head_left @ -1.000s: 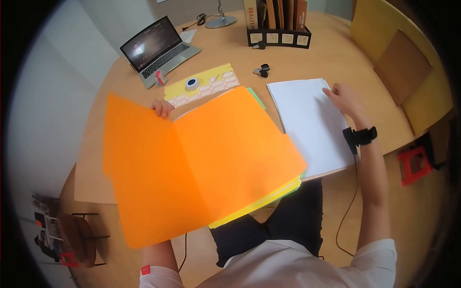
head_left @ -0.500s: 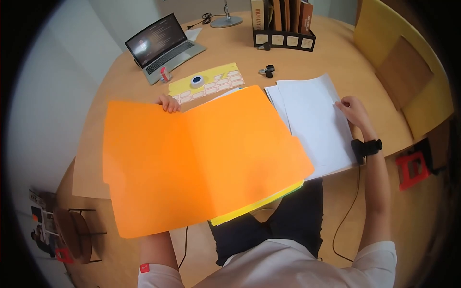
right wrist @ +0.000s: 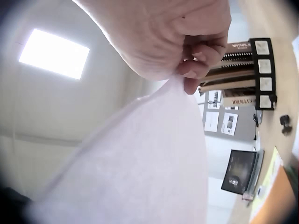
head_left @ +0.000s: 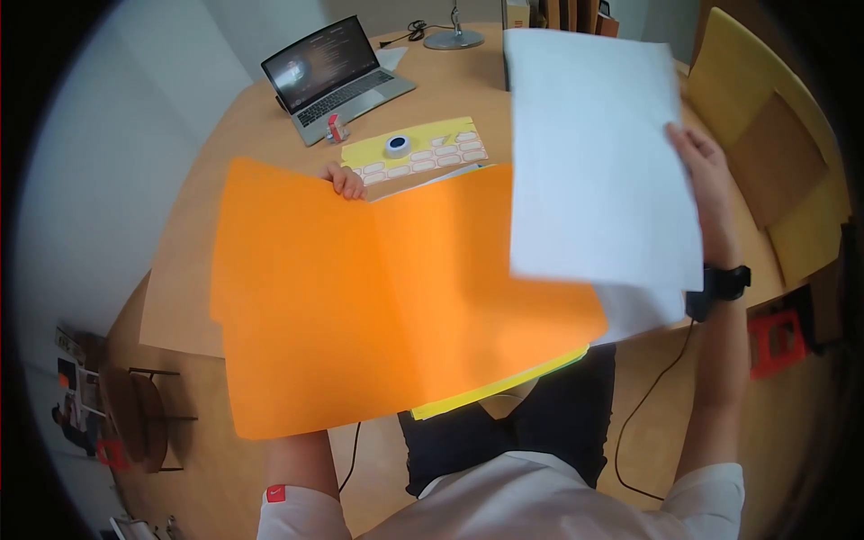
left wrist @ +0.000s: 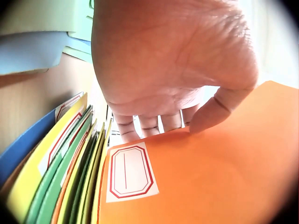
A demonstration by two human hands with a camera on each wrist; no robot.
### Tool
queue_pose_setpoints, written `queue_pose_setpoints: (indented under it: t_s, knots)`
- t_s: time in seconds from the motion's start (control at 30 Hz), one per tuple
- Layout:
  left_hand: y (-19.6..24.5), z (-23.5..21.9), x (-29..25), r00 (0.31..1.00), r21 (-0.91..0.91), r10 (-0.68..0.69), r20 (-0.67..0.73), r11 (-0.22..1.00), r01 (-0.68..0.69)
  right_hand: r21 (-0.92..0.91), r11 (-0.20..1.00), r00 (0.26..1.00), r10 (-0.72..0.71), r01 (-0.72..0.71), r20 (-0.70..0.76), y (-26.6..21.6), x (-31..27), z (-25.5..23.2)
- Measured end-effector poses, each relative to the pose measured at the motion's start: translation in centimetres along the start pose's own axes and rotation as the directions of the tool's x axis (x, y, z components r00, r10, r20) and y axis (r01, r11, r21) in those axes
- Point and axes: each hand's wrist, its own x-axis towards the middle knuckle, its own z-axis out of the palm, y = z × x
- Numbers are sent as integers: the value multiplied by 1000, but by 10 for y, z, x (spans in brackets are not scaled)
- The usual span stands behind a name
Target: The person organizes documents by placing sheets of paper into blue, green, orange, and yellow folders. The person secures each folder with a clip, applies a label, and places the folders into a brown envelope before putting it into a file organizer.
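An orange file folder (head_left: 306, 306) lies spread open on top of a stack of yellow and green folders (head_left: 504, 387). My left hand (head_left: 346, 180) grips the top edge of its left cover, thumb on one face and fingers on the other. A blank label with a red border (left wrist: 132, 172) is stuck on that cover in the left wrist view. With my right hand (head_left: 709, 184) I pinch the right edge of a white sheet of paper (head_left: 598, 162). The raised sheet overlaps the folder's right half. More white paper (head_left: 643, 310) shows beneath it on the table.
Behind the folder, a roll of tape (head_left: 397, 146) sits on a yellow sheet of labels (head_left: 432, 157). A laptop (head_left: 337, 76) and a lamp base (head_left: 454, 40) stand farther back. The book rack (right wrist: 264, 74) is partly hidden by the raised sheet in the head view.
My right hand has lifted a white sheet off the paper pile at the right and brought it up and left, over the folder's right half. My left hand keeps its hold on the cover.
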Motion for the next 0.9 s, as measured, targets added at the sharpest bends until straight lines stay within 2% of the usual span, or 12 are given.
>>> queue_pose_setpoints:
  t_s: [0.07, 0.13, 0.17, 0.23, 0.27, 0.43, 0.53, 0.63, 0.83, 0.9]
  knots:
    - [-2, 5, 1, 1000, -4, 3, -6, 1000, -3, -59, 996, 976, 79, -69, 202, 15, -12, 32]
    - [-2, 12, 2, 1000, -10, 5, -30, 1000, -5, -151, 980, 917, 179, -133, 356, 21, -28, 64]
    - [-1, 11, 3, 1000, -15, 0, -12, 1000, 0, -221, 962, 909, 230, -159, 348, 32, -33, 77]
    - [-2, 2, 2, 1000, -26, -9, 23, 1000, 10, -340, 934, 883, 247, -107, 399, 35, -44, 97]
    - [-3, 4, 1, 1000, -12, -4, -9, 1000, 4, -350, 934, 876, 224, -69, 427, 46, -46, 104]
    - [-2, 13, 1, 993, 51, -19, -115, 998, 25, -444, 896, 845, 237, 0, 479, 52, -56, 127]
    - [0, 8, 2, 997, 27, -61, -51, 998, 62, -496, 868, 831, 263, 19, 491, 46, -58, 132]
    - [-5, 17, 2, 983, 48, -18, -184, 998, 27, -524, 851, 796, 331, -21, 506, 41, -59, 134]
    - [-6, 22, 2, 972, 50, -30, -232, 998, 43, -490, 871, 839, 257, 13, 480, 45, -65, 136]
    - [-5, 18, 2, 988, 29, -38, -153, 999, 43, -543, 839, 833, 270, 42, 482, 42, -65, 137]
